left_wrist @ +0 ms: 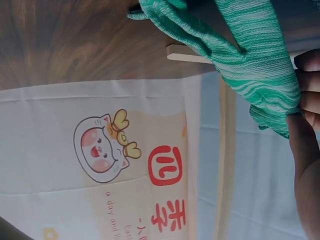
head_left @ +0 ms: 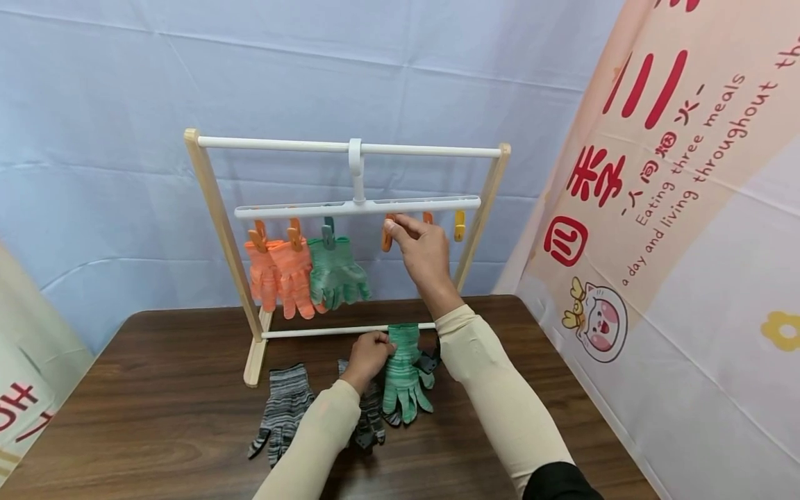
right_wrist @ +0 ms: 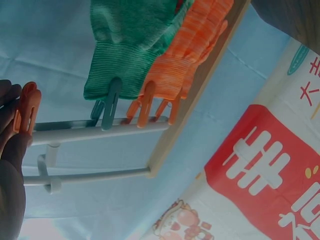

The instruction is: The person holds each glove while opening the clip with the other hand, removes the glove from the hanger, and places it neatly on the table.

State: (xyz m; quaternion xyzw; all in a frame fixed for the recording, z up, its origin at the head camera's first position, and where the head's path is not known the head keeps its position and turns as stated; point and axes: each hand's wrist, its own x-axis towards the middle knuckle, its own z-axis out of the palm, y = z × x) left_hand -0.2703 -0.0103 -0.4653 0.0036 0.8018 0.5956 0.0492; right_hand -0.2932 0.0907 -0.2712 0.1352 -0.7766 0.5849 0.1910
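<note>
Brown table (head_left: 156,410), pale cloth (head_left: 125,90) behind. Left hand (head_left: 369,357) pinching green glove (head_left: 403,382) by cuff (head_left: 405,336), well below hanger (head_left: 294,210); right hand (head_left: 426,255) pinching orange peg (head_left: 387,240) under hanger. Step, likely: readying peg. Next calls for raising cuff into peg.

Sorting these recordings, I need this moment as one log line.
left fingers: hold green glove; right fingers: pinch orange clip on white hanger; clipped up: orange gloves, another green glove; on table: gray gloves

A brown table (head_left: 162,396) carries a standing rack (head_left: 214,208) and, nearer, grey striped gloves (head_left: 286,403).
</note>
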